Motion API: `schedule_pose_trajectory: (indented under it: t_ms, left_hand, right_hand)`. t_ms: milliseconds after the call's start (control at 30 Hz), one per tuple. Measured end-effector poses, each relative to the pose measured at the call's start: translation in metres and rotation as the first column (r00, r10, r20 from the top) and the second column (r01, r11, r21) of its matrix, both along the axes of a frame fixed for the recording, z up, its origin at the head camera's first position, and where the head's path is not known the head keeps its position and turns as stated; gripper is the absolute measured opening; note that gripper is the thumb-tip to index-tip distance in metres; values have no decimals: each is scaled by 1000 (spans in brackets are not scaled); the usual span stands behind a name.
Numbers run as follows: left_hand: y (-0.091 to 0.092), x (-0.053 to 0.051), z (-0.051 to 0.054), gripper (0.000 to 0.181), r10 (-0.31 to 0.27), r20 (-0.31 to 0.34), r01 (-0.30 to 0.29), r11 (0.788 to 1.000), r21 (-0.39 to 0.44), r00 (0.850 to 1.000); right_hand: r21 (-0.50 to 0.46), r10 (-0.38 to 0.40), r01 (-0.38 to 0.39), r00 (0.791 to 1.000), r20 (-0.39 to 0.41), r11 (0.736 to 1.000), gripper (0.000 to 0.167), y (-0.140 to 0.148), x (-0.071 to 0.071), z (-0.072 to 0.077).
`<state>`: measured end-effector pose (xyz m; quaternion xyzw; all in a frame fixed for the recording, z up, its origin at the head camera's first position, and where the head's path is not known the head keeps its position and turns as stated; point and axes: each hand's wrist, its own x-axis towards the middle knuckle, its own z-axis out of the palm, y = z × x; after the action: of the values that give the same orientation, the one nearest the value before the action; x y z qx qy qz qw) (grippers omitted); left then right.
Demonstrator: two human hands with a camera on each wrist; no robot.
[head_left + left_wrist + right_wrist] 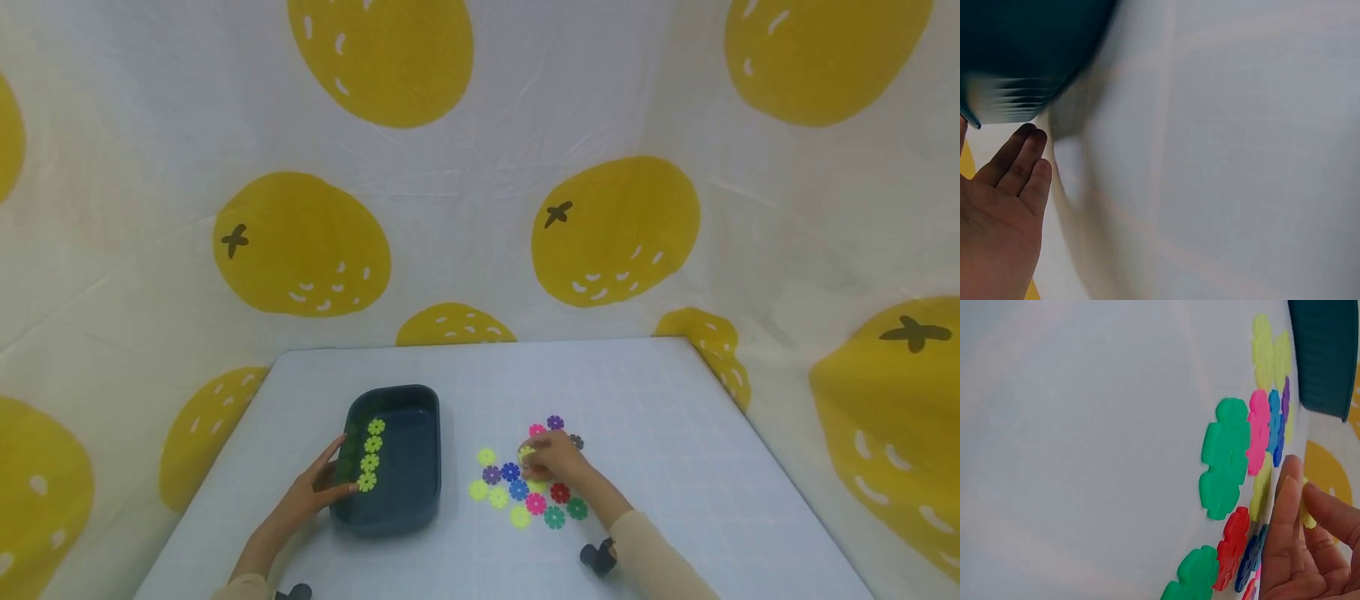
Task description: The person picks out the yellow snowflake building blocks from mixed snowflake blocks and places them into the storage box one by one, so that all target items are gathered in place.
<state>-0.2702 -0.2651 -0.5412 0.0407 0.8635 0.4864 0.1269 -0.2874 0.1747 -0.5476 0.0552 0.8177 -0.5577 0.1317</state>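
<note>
My right hand (553,455) pinches a yellow flower-shaped plastic disc (527,454) between thumb and fingers, above a spread of coloured discs. In the right wrist view, a sliver of that yellow disc (1308,512) shows by the thumb. A dark teal tray (405,508) stands to the left, with a column of several yellow discs (371,462) along its left side. My left hand (311,492) rests at the tray's left edge, thumb over the rim. In the left wrist view, its other fingers (1021,159) extend fairly straight beside the tray wall (1016,50).
Green discs (554,517), a pink disc (536,503), a red disc (560,492), blue discs (518,489) and other yellow discs (521,517) lie loosely together on the white tabletop (660,433). A cloth with yellow fruit prints (465,250) hangs behind the table.
</note>
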Motion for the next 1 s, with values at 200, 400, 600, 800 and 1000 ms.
schedule_pose_trajectory:
  t_ms: [200, 400, 600, 800, 1000]
  left_hand:
    - [0, -1, -1, 92, -4, -18, 4, 1000, 1, 1000]
    - [0, 0, -1, 92, -5, -15, 5, 1000, 13, 1000]
    - [0, 0, -1, 92, 3, -6, -3, 1000, 9, 1000]
    - [1, 1, 0, 92, 4, -2, -4, 1000, -11, 1000]
    - [1, 1, 0, 92, 5, -4, -5, 1000, -14, 1000]
  right_hand:
    - [-146, -63, 82, 990, 128, 986, 40, 1, -1, 7]
    - [-176, -85, 120, 978, 193, 977, 39, 1, -5, 14]
    - [-126, -130, 161, 965, 228, 979, 32, -2, -12, 23]
    - [-113, -138, 167, 964, 229, 979, 34, -5, -17, 36]
    - [-169, -83, 119, 975, 204, 978, 38, -7, -20, 49]
